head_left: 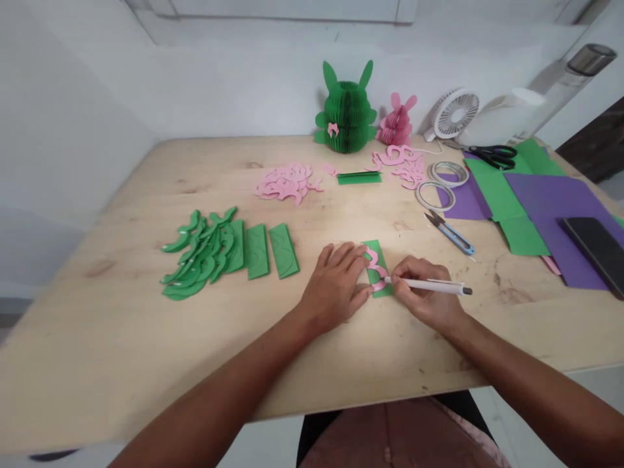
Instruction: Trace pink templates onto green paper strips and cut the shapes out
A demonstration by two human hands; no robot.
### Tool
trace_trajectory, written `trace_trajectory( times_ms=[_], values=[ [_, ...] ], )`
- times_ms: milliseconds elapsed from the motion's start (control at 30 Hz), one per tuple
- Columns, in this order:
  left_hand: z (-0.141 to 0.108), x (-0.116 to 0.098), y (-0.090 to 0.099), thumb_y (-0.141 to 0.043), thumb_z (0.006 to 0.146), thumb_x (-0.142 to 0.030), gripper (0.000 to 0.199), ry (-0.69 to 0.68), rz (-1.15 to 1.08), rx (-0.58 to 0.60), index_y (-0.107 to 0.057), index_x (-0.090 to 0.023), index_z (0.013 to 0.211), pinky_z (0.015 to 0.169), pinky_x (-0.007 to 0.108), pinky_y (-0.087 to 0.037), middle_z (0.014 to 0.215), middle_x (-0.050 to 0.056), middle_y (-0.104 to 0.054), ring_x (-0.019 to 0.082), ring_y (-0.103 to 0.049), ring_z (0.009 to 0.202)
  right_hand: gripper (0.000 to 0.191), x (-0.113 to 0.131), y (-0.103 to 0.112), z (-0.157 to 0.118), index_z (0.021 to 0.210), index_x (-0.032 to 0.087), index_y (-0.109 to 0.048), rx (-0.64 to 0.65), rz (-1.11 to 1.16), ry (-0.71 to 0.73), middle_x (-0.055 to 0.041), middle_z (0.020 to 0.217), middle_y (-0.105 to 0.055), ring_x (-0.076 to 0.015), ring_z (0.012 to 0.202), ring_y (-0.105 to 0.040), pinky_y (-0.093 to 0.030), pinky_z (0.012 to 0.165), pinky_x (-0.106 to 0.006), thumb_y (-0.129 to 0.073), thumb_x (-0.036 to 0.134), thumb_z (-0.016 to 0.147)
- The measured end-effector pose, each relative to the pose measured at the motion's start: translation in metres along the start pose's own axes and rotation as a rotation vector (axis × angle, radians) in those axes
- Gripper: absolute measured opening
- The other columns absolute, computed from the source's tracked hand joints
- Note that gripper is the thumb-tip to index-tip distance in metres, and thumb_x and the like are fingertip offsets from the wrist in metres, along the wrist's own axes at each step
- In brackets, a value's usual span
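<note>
In the head view my right hand (429, 292) pinches a white pen (433, 285), its tip down at the edge of a pink wavy paper cutout (373, 258). That cutout lies on a green paper rectangle (385, 290) on the table. From the left, my left hand (336, 286) lies spread over both, its fingertips pressing the cutout's left side. Two green strips (257, 252) with drawn curved outlines lie left of my left hand. Beside them is a pile of green cut curved pieces (199, 257).
Pink paper scraps (287, 182), a folded green strip (359, 178), blue thread snips (451, 233) and tape rolls (435, 196) lie beyond my hands. Behind stand a green paper figure (347, 117), a pink one (397, 122) and a fan (455, 114). Scissors (492, 155), purple sheets (550, 208) and a phone (595, 250) lie right.
</note>
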State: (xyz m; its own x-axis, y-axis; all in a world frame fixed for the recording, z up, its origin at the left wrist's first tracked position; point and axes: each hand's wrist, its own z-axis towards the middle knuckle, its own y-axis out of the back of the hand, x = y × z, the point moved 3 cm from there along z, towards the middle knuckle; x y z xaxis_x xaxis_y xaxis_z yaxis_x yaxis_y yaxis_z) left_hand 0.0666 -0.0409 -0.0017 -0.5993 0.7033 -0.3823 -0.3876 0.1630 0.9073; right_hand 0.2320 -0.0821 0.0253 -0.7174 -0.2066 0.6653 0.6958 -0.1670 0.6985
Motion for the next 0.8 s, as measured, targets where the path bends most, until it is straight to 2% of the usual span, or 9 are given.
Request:
trace_trajectory(
  times_ms=[300, 567, 800],
  values=[
    [-0.001, 0.000, 0.000, -0.048, 0.086, -0.034, 0.033, -0.004, 0.003, -0.006, -0.053, -0.018, 0.115, 0.111, 0.051, -0.020, 0.140, 0.008, -0.046, 0.028, -0.033, 0.133, 0.010, 0.000, -0.002, -0.001, 0.064, 0.019, -0.055, 0.012, 0.039, 0.009, 0.0023, 0.053, -0.056, -0.0106, 0.048, -0.047, -0.035, 0.050, -0.024, -0.052, 0.019, 0.075],
    [0.000, -0.001, 0.000, -0.047, 0.087, -0.034, 0.034, -0.005, 0.002, 0.005, -0.053, -0.017, 0.116, 0.110, 0.051, -0.019, 0.140, 0.009, -0.046, 0.028, -0.033, 0.133, 0.009, -0.008, -0.007, -0.001, 0.066, 0.018, -0.055, 0.074, 0.283, -0.197, 0.0016, 0.058, -0.056, -0.0104, 0.050, -0.046, -0.035, 0.047, -0.023, -0.054, 0.021, 0.075],
    [0.000, 0.000, 0.000, -0.047, 0.086, -0.034, 0.034, 0.000, 0.000, 0.006, -0.053, -0.017, 0.115, 0.111, 0.051, -0.019, 0.140, 0.009, -0.046, 0.028, -0.032, 0.133, 0.007, -0.007, -0.012, -0.001, 0.067, 0.018, -0.057, 0.103, 0.389, -0.273, 0.0018, 0.060, -0.057, -0.0098, 0.051, -0.048, -0.036, 0.048, -0.022, -0.056, 0.019, 0.073]
  ],
)
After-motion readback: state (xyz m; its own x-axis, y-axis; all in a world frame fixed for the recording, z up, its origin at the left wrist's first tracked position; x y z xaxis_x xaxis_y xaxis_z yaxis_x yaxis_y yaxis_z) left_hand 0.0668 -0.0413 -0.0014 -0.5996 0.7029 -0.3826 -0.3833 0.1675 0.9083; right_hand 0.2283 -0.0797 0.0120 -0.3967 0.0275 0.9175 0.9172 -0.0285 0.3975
